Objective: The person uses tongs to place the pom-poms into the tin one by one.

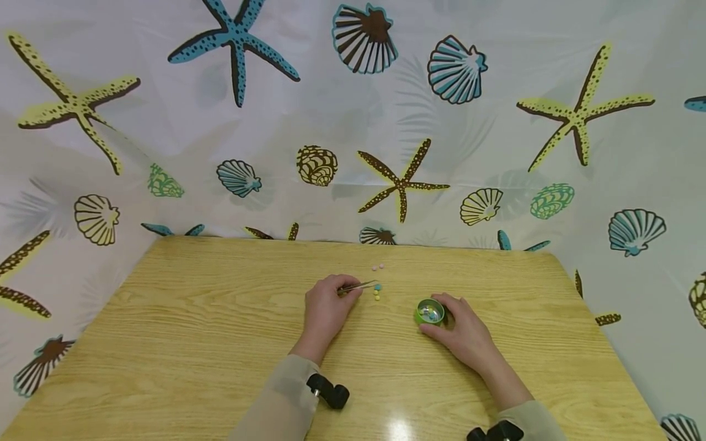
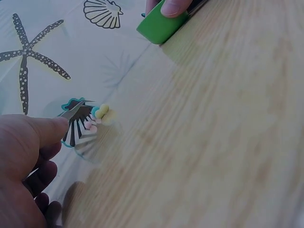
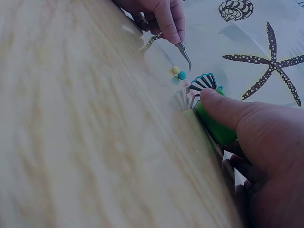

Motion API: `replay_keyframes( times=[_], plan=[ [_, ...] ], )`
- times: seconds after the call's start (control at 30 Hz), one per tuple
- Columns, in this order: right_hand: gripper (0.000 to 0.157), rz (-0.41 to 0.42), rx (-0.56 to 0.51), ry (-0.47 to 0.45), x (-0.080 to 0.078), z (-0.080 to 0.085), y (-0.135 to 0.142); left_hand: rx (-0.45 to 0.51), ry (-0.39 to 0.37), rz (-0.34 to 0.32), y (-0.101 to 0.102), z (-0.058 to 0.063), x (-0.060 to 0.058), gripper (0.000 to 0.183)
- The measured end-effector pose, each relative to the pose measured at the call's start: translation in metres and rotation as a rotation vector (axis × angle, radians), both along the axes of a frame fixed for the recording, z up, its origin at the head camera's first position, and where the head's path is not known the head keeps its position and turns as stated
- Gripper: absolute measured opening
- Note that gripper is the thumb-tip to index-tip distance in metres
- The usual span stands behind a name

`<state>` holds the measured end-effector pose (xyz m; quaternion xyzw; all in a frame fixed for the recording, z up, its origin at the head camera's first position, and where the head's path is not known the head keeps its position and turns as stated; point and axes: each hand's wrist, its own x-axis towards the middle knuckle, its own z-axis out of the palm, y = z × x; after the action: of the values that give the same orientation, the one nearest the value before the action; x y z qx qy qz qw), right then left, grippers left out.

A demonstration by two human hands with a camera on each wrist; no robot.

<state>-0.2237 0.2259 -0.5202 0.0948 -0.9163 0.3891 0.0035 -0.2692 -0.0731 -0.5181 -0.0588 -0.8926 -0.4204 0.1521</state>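
Across the glossy wood-grain tabletop (image 1: 209,318), below white starfish-and-shell cloth (image 1: 276,128), your left hand (image 1: 327,309) pinches slender metal tweezers (image 3: 184,52), your right hand (image 1: 464,332) grips a round green container (image 3: 216,124).

No text, label, brand, number or sign legible: none on the small round green container (image 1: 420,318) near five o'clock from the head view's centre, the slim metal tweezers (image 1: 355,286) at six o'clock, or the white shell-and-starfish-print cloth (image 1: 309,110).

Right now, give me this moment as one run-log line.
left hand: holds tweezers near blue bead | right hand: holds green container | yellow beads, pink beads: on table
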Motion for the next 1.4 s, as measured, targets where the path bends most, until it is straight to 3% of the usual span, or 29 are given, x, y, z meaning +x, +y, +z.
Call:
replay_keyframes(
  times=[0.7, 1.4],
  plan=[
    [0.068, 0.001, -0.006, -0.006, 0.0005, 0.0030, -0.0012, -0.075, 0.011, 0.014, 0.0013, -0.0025, -0.0002, 0.013],
    [0.069, 0.002, 0.001, -0.006, -0.0008, 0.0006, -0.0002, -0.001, -0.001, 0.018, -0.0010, -0.0002, 0.0019, 0.009]
  ],
)
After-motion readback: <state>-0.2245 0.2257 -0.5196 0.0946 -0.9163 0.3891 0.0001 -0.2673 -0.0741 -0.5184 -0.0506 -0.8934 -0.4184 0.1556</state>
